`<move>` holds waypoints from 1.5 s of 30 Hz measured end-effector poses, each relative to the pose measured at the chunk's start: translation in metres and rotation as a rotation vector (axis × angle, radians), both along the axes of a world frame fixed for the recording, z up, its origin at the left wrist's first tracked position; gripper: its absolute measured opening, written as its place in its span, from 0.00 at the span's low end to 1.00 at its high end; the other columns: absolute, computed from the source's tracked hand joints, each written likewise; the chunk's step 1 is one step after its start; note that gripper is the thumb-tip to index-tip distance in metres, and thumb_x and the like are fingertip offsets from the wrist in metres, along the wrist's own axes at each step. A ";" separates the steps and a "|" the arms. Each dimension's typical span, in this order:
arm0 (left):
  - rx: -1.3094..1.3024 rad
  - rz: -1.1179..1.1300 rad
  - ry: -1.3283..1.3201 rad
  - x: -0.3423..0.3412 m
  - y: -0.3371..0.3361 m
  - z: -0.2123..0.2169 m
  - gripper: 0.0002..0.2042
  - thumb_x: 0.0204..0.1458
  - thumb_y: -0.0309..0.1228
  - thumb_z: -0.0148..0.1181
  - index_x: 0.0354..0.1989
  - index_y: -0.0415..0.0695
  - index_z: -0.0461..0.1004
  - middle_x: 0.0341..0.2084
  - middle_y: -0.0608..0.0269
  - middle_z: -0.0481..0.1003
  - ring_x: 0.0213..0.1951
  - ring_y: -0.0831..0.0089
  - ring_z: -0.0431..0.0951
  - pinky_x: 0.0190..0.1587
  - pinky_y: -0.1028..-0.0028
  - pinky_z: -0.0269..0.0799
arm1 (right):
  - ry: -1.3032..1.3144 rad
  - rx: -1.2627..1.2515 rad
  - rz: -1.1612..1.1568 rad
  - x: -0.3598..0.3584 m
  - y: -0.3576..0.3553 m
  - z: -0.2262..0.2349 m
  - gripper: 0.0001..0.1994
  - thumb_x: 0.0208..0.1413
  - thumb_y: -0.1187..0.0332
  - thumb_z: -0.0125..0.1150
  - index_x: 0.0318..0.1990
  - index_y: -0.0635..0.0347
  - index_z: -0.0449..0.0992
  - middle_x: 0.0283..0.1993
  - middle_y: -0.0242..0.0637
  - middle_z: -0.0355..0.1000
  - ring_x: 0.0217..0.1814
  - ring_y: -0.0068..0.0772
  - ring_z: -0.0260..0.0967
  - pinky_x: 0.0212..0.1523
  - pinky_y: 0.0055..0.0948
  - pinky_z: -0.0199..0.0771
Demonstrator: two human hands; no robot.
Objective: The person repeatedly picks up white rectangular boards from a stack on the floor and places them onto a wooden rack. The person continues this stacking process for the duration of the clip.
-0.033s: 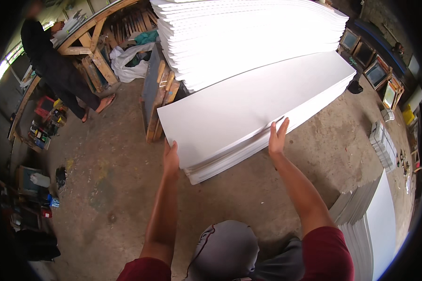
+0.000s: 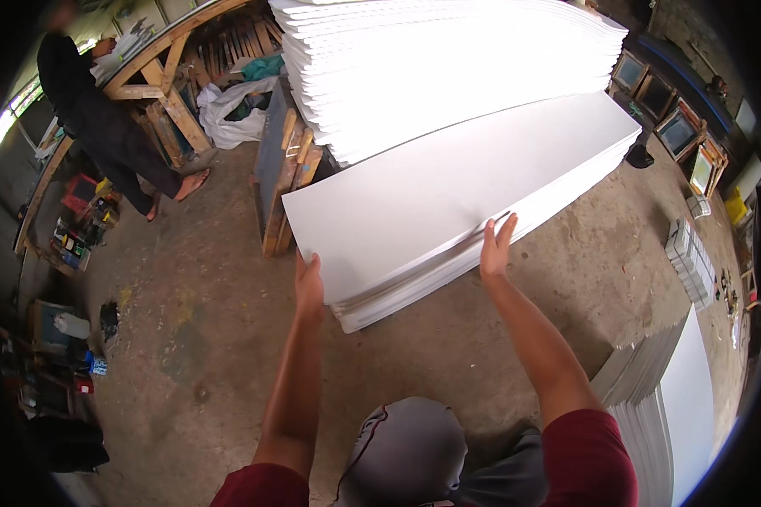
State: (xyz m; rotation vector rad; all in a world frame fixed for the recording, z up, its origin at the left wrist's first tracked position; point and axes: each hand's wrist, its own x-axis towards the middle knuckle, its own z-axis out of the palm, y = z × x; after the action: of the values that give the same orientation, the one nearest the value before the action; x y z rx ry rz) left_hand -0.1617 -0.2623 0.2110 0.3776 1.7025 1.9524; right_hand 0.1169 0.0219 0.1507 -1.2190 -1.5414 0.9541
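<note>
A stack of long white sheets [image 2: 448,194] lies in front of me, its top sheet smooth and the front edges slightly uneven. My left hand [image 2: 309,286] is against the stack's near left corner, fingers along the short side and thumb apart. Against the long front edge rests my right hand [image 2: 496,247], fingers stretched out and thumb side up. Both hands touch the sheets without wrapping round them. Behind this stack rises a taller pile of white sheets [image 2: 448,68], brightly lit.
A panel with wooden bars [image 2: 281,182] leans left of the stacks. At lower right stand grey-edged sheets [image 2: 651,397]. A wrapped bundle [image 2: 690,262] and framed screens [image 2: 676,135] are on the right. A person in dark clothes [image 2: 101,110] stands at a wooden bench, far left.
My right hand has shifted slightly left along the front edge. My left hand and the stack look nearly unchanged.
</note>
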 end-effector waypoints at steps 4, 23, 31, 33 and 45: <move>-0.036 0.037 -0.077 -0.007 0.021 0.000 0.28 0.76 0.35 0.52 0.81 0.40 0.58 0.71 0.53 0.71 0.69 0.62 0.74 0.71 0.60 0.69 | 0.078 -0.073 0.030 -0.033 0.010 -0.005 0.49 0.78 0.42 0.46 0.85 0.69 0.29 0.90 0.57 0.24 0.93 0.58 0.21 0.89 0.47 0.25; -0.013 -0.001 -0.153 -0.012 0.015 -0.018 0.30 0.79 0.38 0.49 0.84 0.48 0.50 0.74 0.55 0.67 0.71 0.58 0.70 0.72 0.56 0.67 | 0.116 -0.047 -0.161 -0.056 0.030 0.019 0.52 0.76 0.40 0.48 0.83 0.74 0.28 0.90 0.61 0.27 0.93 0.59 0.24 0.88 0.50 0.31; -0.152 -0.052 0.101 -0.024 0.017 -0.035 0.35 0.76 0.34 0.53 0.86 0.49 0.43 0.79 0.51 0.60 0.76 0.57 0.63 0.76 0.58 0.60 | -0.090 -0.212 0.015 -0.038 0.046 0.014 0.62 0.68 0.29 0.51 0.84 0.67 0.21 0.91 0.53 0.19 0.93 0.54 0.20 0.85 0.65 0.39; -0.193 -0.059 0.114 -0.016 0.022 -0.017 0.34 0.77 0.35 0.52 0.85 0.48 0.45 0.78 0.51 0.61 0.76 0.57 0.64 0.76 0.57 0.60 | -0.183 -0.252 0.069 -0.028 0.046 0.023 0.62 0.68 0.28 0.51 0.84 0.67 0.21 0.91 0.53 0.18 0.93 0.54 0.20 0.85 0.64 0.40; -0.236 -0.030 -0.020 -0.014 0.025 0.009 0.30 0.78 0.38 0.48 0.85 0.55 0.49 0.75 0.52 0.65 0.73 0.54 0.68 0.72 0.49 0.66 | 0.130 -0.254 0.128 -0.027 0.037 0.040 0.49 0.76 0.53 0.55 0.84 0.68 0.26 0.91 0.53 0.24 0.93 0.49 0.21 0.90 0.40 0.30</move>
State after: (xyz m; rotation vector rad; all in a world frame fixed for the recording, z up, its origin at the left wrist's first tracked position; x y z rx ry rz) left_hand -0.1753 -0.2371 0.2198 0.2931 1.8769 1.7042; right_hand 0.0897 0.0585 0.1908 -1.2158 -1.4404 1.3194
